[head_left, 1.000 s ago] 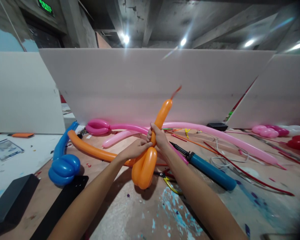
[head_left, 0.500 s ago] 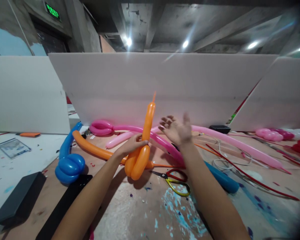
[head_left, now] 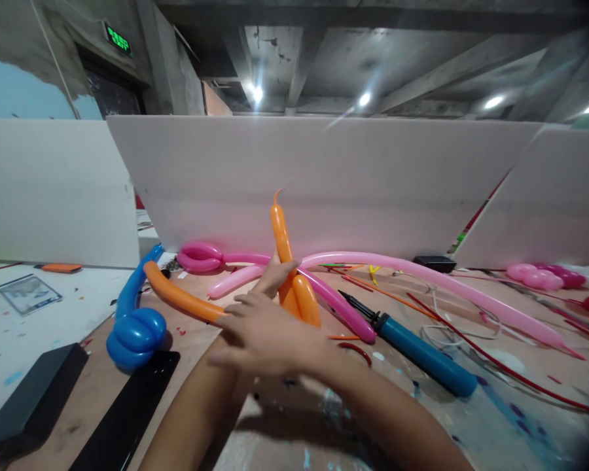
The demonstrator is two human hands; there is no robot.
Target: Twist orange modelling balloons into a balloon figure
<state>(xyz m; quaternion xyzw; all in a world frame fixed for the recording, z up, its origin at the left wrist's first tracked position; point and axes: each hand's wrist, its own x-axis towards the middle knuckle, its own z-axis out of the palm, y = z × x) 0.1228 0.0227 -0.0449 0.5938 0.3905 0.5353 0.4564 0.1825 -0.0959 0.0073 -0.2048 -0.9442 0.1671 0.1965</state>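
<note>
An orange balloon (head_left: 281, 235) with folded loops at its lower end stands nearly upright at the centre, its thin tip curling at the top. My left hand (head_left: 273, 275) grips it just above the loops. Crossing in front of my left forearm is my right hand (head_left: 269, 333), fingers spread and pointing left, somewhat blurred, with nothing in it. Its fingertips overlap the end of a second orange balloon (head_left: 181, 294) lying on the table; whether they touch cannot be made out. Scissors (head_left: 358, 351) lie mostly hidden behind my right wrist.
A blue balloon (head_left: 137, 333) and a black case (head_left: 127, 412) lie left. Magenta (head_left: 334, 297) and pink (head_left: 451, 281) balloons stretch behind my hands. A blue pump (head_left: 425, 353) lies right, near a red uninflated balloon (head_left: 495, 369). White panels (head_left: 324, 176) stand behind.
My right hand has swung left and down from beside the orange balloon to across my left forearm. The held balloon now tilts left instead of right. The pump has come into fuller view.
</note>
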